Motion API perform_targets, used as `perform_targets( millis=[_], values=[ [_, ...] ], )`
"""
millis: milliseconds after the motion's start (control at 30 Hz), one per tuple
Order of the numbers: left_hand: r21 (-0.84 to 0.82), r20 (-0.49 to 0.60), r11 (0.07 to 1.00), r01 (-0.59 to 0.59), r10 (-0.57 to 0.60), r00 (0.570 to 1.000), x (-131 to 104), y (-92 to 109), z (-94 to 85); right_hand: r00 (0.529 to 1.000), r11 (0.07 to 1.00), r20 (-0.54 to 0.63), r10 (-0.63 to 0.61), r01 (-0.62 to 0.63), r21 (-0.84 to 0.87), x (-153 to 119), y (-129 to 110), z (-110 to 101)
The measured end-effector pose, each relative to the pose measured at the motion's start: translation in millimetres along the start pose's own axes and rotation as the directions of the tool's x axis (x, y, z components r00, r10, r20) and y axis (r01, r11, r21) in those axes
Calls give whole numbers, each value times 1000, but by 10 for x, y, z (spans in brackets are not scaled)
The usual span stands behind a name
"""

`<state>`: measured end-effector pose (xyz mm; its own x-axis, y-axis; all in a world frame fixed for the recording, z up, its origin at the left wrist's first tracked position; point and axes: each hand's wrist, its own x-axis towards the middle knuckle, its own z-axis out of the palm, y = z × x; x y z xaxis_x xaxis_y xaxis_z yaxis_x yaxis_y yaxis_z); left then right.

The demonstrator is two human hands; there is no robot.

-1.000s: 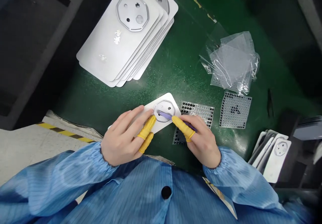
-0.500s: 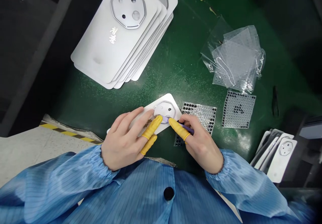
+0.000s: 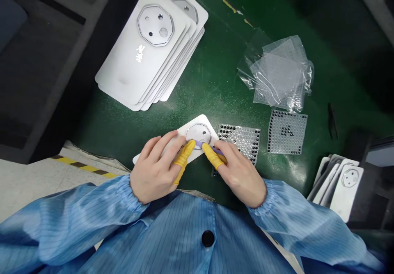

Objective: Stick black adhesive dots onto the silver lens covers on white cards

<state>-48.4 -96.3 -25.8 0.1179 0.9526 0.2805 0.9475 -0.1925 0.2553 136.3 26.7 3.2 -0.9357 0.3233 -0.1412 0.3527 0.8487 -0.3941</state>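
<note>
A white panel (image 3: 200, 120) with an octagonal ring lies slanted on the green table in front of me. My left hand (image 3: 158, 167) rests over its left part, fingers spread on the surface, with a yellow-covered fingertip at the ring's lower edge. In my right hand (image 3: 238, 169) is a purple tool (image 3: 218, 150), pinched with a yellow-covered finger; its flat tip (image 3: 198, 143) touches the ring's lower edge beside my left fingertip. Partly under my right hand lies a clear sheet of black dots (image 3: 246, 136).
A stack of white panels (image 3: 123, 77) stands at the upper left. Clear plastic sheets (image 3: 283, 70), a second dotted sheet (image 3: 287, 142) and dark tweezers (image 3: 331, 122) lie to the right. More panels (image 3: 344, 196) stand at the lower right.
The view has shifted slightly, moving the stack and sheets in the picture. Both hands remain at the panel, with the purple tool lying lower under my right fingers.
</note>
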Motion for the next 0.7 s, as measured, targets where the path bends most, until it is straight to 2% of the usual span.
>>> perform_targets(
  millis=[100, 200, 267, 367, 433, 500, 533, 567, 633, 700],
  values=[
    [-46, -1, 999, -20, 19, 1000, -36, -23, 21, 998, 992, -50, -25, 31, 124, 7, 107, -15],
    [-71, -27, 997, -27, 25, 999, -49, -44, 28, 993, 921, -95, -64, 96, 378, 28, 284, -92],
    [-62, -39, 998, -29, 26, 999, -38, -47, 22, 998, 796, -69, -16, 54, 603, 48, 397, -158],
    [-20, -33, 1000, -23, 22, 999, -6, -32, 15, 993, 488, 22, 112, -75, 870, 80, 510, -216],
    [14, -31, 1000, -17, 17, 999, 12, -13, 17, 982, 299, 43, 186, -98, 949, 96, 549, -226],
    [33, -21, 999, -13, 14, 1000, 21, 9, 20, 960, 216, 16, 280, -79, 973, 86, 580, -246],
    [34, -10, 999, -12, 12, 1000, 22, 18, 18, 943, 229, -12, 332, -68, 971, 63, 602, -270],
    [36, 6, 999, 1, -1, 1000, 21, 25, 12, 921, 286, -52, 385, -65, 956, 24, 635, -303],
    [43, 51, 997, 64, -66, 996, 20, 28, -16, 860, 524, -195, 472, -96, 846, -110, 759, -386],
    [45, 85, 985, 168, -171, 982, 28, 10, -67, 793, 796, -386, 472, -194, 573, -310, 987, -460]
  ],
)
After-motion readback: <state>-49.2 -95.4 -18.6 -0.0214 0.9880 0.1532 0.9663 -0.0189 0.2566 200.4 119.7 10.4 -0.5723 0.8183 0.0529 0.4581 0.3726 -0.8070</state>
